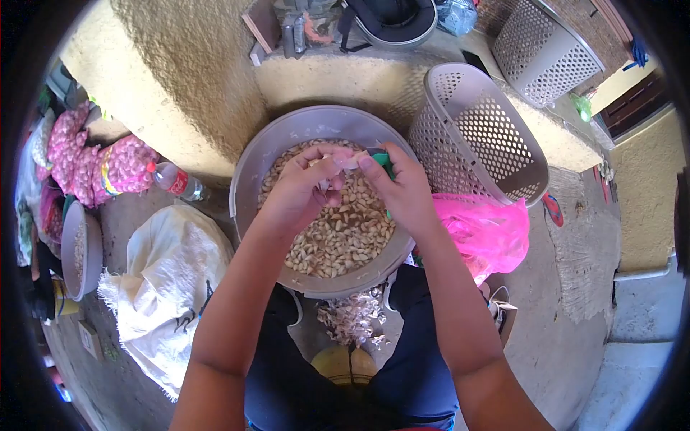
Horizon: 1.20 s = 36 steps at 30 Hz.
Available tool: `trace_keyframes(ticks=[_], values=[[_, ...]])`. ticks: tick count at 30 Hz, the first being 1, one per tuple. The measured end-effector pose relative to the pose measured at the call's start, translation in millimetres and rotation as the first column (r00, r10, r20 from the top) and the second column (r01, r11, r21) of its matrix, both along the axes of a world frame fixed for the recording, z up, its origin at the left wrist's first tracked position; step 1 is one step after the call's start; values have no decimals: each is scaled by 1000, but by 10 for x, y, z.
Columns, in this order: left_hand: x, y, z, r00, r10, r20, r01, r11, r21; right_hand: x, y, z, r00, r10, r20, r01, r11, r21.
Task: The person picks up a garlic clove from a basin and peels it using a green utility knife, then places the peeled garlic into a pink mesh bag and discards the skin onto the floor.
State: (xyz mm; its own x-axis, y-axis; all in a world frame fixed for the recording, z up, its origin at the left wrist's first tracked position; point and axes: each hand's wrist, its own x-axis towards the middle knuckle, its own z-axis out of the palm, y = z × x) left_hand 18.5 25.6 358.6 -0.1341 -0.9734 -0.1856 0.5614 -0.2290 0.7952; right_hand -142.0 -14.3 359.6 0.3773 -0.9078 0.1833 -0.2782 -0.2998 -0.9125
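Observation:
A large grey basin (244,154) full of garlic cloves (338,248) in water sits between my knees. Above it my left hand (309,187) is closed on a pale garlic clove (351,161), its fingers curled. My right hand (402,190) grips what looks like a small green-handled knife (383,164); the blade is mostly hidden. Its thumb and fingertip meet the clove from the right, so both hands touch it. Papery skins (352,316) lie on the ground below the basin's near rim.
A perforated basket (489,129) and a pink plastic bag (489,233) stand at the right. On the left are a white woven sack (169,262), a soda bottle (176,179), net bags of garlic (126,165) and a smaller basin (88,248). A helmet (395,25) rests on the ledge ahead.

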Motion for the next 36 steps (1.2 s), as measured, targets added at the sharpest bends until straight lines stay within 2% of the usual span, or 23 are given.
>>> trace_keyframes(ticks=[2,5,8,9,11,14,17,23,27,32,36], values=[[-21,33,66,1000,-2,-31,3,1000,3,-16,-16,-27,1000,23,-1,-23,1000,5],[41,-2,-35,929,-99,-356,146,983,109,2,32,28,996,75,-39,-76,997,-17],[46,-44,-171,893,-172,-416,202,979,29,37,87,100,995,91,-28,-89,995,51],[34,-34,-126,922,-127,-366,164,984,73,46,94,107,996,88,-12,-87,992,90],[5,2,1,965,-38,-258,80,985,155,63,98,94,997,70,-28,-68,996,55],[36,-10,-46,941,-80,-329,134,980,145,103,117,37,999,30,-42,-31,999,-32],[19,27,-11,947,-29,-321,91,979,182,124,146,36,998,4,-65,-11,994,-105],[63,4,-93,909,-130,-396,191,974,120,128,165,27,996,-20,-91,4,986,-167],[93,27,-40,933,-152,-327,197,974,109,96,166,61,993,-19,-117,-7,976,-218],[131,35,10,970,-141,-200,162,983,92,44,147,86,982,61,-177,-92,980,-174],[154,11,-33,958,-173,-227,191,980,58,38,154,100,983,76,-169,-102,984,-148]])
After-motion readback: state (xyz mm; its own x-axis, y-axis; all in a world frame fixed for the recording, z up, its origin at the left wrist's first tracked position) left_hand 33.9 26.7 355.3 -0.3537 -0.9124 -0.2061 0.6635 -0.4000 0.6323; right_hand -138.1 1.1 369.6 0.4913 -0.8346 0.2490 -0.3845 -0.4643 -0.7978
